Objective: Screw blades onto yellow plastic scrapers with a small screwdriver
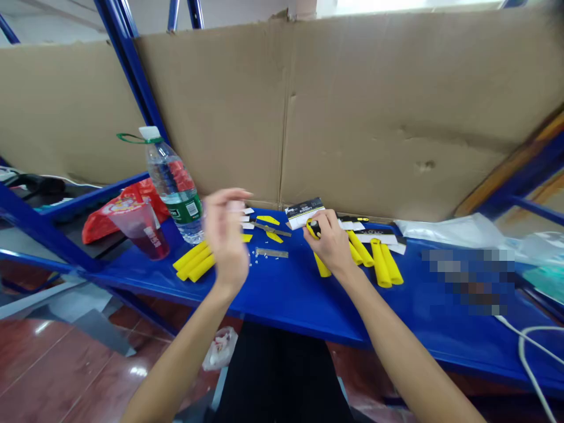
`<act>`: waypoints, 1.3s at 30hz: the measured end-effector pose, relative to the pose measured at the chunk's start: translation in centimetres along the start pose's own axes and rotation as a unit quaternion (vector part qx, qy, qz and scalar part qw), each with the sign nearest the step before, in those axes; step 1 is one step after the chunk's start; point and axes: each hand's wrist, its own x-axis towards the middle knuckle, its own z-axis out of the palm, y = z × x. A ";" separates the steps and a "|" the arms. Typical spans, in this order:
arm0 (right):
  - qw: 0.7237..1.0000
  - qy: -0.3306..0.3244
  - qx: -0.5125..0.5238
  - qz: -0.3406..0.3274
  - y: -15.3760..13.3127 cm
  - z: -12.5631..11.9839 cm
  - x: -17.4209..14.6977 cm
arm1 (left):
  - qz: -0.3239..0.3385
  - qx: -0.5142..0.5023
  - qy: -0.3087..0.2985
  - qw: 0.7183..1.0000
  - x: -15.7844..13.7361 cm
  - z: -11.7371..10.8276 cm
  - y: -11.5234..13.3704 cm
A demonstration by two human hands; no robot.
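My left hand point(227, 241) is raised over the blue shelf, smeared by motion; its fingers bend to the right and I cannot make out anything in them. Under it lie several yellow tubes point(196, 261). My right hand point(329, 239) is closed around a yellow piece with a black end point(314, 228). A yellow tube point(322, 265) shows just below that hand; whether it joins the held piece is hidden. Between the hands are flat yellow pieces point(274, 237), a thin metal strip point(272, 229), a clear strip point(272, 253) and tiny white bits. A black-and-white card point(305, 212) touches the right hand's far side.
More yellow tubes point(385, 262) and cards point(379, 237) lie at the right. A water bottle point(178, 188), a cup of red drink point(143, 229) and a red bag point(99, 223) stand left. Cardboard point(374, 111) walls the back. A white cable point(524, 346) hangs over the front right edge.
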 end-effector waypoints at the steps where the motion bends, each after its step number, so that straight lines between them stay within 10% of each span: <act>1: 0.999 0.028 0.014 -0.016 0.2 0.2 0.0 | 0.017 -0.063 -0.048 0.997 0.4 0.9 -0.4; 6: 0.986 0.136 0.069 -0.065 0.6 0.5 -0.1 | -0.071 -0.326 -0.309 0.891 1.5 5.8 -2.1; 15: 0.976 0.170 0.134 -0.034 0.8 0.0 0.3 | -0.279 -0.445 -0.397 0.753 0.4 6.2 -1.9; 39: 0.957 0.076 0.264 0.094 0.1 0.1 0.2 | -0.176 -0.419 -0.416 0.787 -0.1 6.0 -2.9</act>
